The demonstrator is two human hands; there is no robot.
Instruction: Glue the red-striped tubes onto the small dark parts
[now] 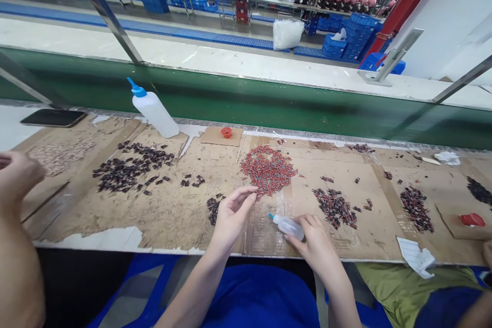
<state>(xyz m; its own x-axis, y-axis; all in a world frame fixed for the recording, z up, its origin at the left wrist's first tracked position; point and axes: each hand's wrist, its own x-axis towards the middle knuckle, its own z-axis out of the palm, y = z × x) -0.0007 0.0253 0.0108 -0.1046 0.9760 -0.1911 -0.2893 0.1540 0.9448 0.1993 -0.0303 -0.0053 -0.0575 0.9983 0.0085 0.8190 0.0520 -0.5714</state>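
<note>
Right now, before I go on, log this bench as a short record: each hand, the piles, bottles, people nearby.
Left hand: fingertips at the near edge of the red-and-black pile; whether they pinch a piece is unclear
Right hand: grip around a small bottle, blue tip pointing left
Dark piles: one left of the left hand, another right of the small bottle
Large bottle: white, blue-capped, toward the back
Co-worker: a hand at the view's left edge
</note>
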